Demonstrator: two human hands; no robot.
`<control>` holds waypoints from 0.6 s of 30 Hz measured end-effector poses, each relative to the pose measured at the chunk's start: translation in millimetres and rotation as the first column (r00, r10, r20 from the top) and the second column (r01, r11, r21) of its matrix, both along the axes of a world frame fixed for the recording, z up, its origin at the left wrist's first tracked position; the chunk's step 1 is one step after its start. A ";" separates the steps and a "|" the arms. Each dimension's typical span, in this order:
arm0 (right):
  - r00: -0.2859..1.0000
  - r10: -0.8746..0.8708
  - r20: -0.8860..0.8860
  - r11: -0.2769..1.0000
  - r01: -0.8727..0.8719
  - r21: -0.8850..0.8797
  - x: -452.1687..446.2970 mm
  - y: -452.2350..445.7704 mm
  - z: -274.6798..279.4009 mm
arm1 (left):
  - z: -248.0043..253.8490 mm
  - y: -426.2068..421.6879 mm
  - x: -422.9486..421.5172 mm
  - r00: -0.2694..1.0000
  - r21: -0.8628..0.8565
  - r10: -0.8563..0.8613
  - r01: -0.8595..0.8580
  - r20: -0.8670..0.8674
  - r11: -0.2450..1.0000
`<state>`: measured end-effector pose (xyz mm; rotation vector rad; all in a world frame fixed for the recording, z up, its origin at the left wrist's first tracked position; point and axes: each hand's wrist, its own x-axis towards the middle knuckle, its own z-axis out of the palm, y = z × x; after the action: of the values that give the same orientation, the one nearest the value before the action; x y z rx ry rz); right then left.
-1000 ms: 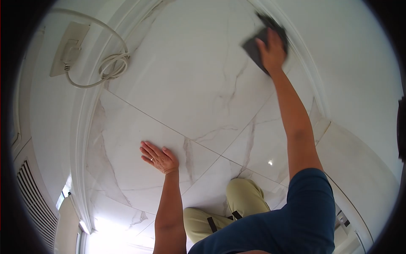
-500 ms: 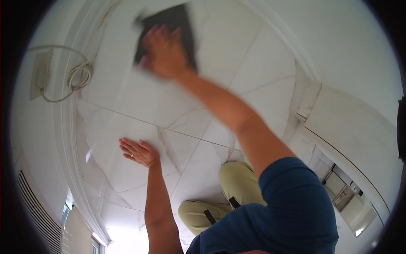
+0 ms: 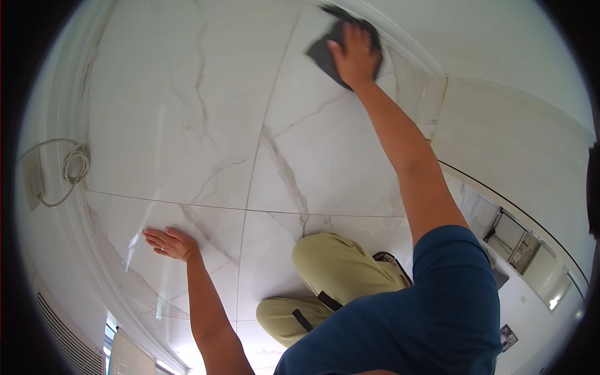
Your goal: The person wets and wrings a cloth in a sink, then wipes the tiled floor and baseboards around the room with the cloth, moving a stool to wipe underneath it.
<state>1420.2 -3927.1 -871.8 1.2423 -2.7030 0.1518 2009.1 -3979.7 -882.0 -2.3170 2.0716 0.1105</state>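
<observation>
My right hand point(image 3: 357, 59) lies spread on top of a dark grey cloth point(image 3: 325, 57), pressing it on the white marbled tile floor point(image 3: 237, 112) beside the baseboard at the upper right. The cloth's edges stick out around the fingers and look slightly blurred. My left hand point(image 3: 170, 242) rests palm down on the tiles at the left, its fingers stretched out and a ring on one of them. Nothing is in it.
A coiled white cable point(image 3: 76, 164) hangs from a wall outlet point(image 3: 34, 181) at the left. Below it is a slatted vent point(image 3: 69, 337). White baseboard point(image 3: 406, 40) borders the floor. My knees point(image 3: 331, 259) are on the tiles.
My right hand swept the cloth from the right baseboard to the left across the tiles, then back to the right baseboard. The view has turned, and outlet and cable appear farther left and lower.
</observation>
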 end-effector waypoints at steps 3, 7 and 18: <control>0.928 -0.361 0.094 0.932 0.354 0.081 21.6 132.7 8.7 | -5.6 -0.1 1.7 1.000 -0.037 -0.019 0.020 0.006 0.999; 0.949 -0.227 0.217 0.960 0.182 0.212 176.1 277.5 8.8 | -8.0 -1.1 4.4 0.999 -0.039 -0.017 0.018 0.028 0.999; 0.951 -0.296 0.095 0.951 0.284 0.121 -4.1 66.8 18.3 | 23.5 168.2 -23.2 0.892 0.320 0.446 -0.401 -0.079 0.858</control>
<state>1416.1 -3860.3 -853.4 0.8667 -2.9879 0.0421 1985.8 -3811.5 -858.5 -2.5825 1.4212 0.5816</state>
